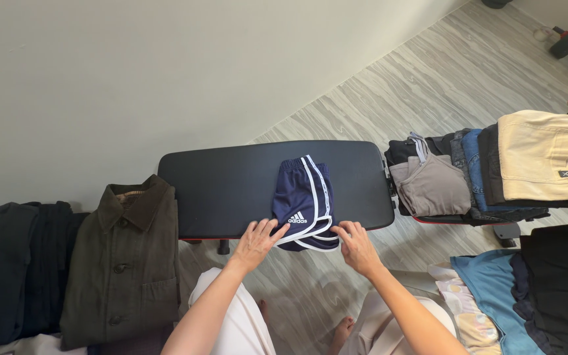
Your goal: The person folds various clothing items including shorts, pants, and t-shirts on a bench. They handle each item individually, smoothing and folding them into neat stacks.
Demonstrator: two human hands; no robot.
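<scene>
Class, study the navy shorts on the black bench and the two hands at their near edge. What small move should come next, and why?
Probably fold the navy shorts once more, lifting the near hem away from the body. The left hand and right hand both rest open at that hem, the shorts already lie folded in half on the black bench, and folded clothes are stacked to the right.
</scene>
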